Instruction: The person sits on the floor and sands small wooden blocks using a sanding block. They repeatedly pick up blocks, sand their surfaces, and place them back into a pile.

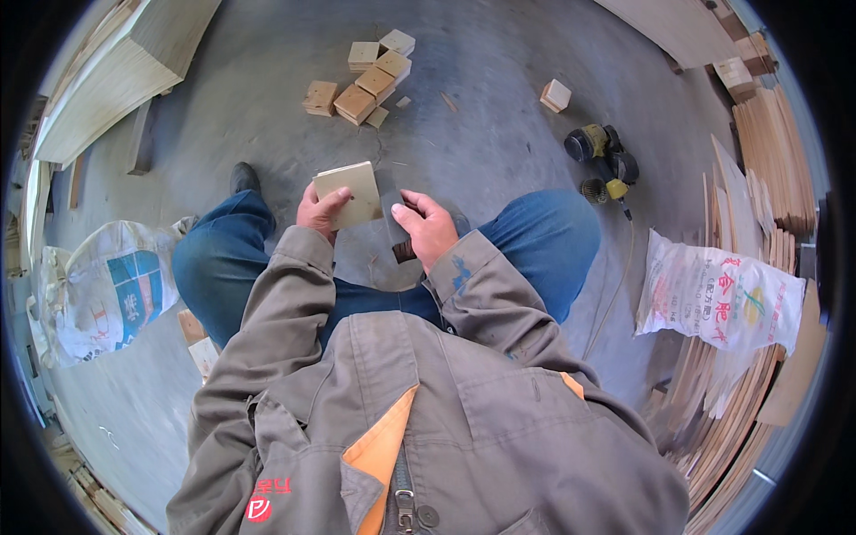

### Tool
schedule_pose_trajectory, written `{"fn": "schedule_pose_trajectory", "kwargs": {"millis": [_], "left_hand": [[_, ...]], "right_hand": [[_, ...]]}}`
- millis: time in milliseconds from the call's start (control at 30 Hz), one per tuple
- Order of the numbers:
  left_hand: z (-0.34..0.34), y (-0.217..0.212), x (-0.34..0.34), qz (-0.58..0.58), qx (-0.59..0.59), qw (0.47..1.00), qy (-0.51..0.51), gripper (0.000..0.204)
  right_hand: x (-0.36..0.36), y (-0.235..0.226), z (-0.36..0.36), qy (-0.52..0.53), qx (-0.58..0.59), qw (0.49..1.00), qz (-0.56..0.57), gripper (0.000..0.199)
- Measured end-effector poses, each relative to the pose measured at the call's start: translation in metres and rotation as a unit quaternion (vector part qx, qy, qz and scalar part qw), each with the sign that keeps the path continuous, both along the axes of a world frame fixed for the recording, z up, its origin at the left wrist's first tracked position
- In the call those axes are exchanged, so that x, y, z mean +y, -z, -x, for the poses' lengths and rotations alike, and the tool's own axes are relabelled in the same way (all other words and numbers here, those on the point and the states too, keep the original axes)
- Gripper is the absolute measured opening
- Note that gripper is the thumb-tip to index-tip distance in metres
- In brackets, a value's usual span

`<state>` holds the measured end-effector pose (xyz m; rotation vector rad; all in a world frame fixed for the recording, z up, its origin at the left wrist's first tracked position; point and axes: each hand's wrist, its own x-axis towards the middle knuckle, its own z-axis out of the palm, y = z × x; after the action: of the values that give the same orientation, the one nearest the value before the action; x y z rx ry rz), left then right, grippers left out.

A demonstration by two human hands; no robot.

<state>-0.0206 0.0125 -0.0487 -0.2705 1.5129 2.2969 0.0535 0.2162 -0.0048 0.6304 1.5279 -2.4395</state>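
My left hand (pixel 323 210) grips a square, pale wooden block (pixel 357 193), its thumb across the face and fingers behind it. A small dark spot marks the face. Just right of the block, my right hand (pixel 428 228) is closed, with thumb and forefinger pointing toward the block. A thin, greyish, blade-like edge (pixel 387 210) runs between the hand and the block; I cannot make out what it belongs to. Below the right fingers shows a dark brown, ridged piece (pixel 405 251), partly hidden by the hand. Both hands are between my knees, above the floor.
Several wooden blocks (pixel 374 82) lie in a cluster ahead; a single block (pixel 555 95) lies farther right. A yellow-and-black power tool (pixel 606 160) trails a cord. Printed sacks (pixel 724 290) and stacked boards (pixel 774 165) are at right; another sack (pixel 111 290) and panels (pixel 134 76) at left.
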Motion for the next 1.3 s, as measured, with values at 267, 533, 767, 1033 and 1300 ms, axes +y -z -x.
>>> {"fn": "schedule_pose_trajectory", "kwargs": {"millis": [267,533,767,1033,1300], "left_hand": [[-0.021,-0.002,0.027,-0.056,-0.028,0.987,0.147,0.068],[-0.003,-0.009,0.017,-0.121,-0.213,0.963,-0.115,0.056],[-0.002,-0.022,0.012,-0.169,-0.247,0.943,-0.147,0.056],[-0.004,-0.034,0.013,-0.165,-0.251,0.943,-0.145,0.061],[-0.004,-0.037,0.012,-0.086,-0.277,0.945,-0.147,0.063]], "right_hand": [[0.022,0.014,0.022,0.198,0.01,0.979,-0.038,0.043],[0.022,0.01,0.018,0.16,-0.015,0.987,0.009,0.041],[0.012,0.017,0.016,0.084,-0.023,0.996,-0.027,0.046],[0.012,0.021,0.016,0.077,-0.023,0.997,0.0,0.045],[0.009,0.008,0.015,0.081,-0.018,0.997,0.006,0.041]]}}
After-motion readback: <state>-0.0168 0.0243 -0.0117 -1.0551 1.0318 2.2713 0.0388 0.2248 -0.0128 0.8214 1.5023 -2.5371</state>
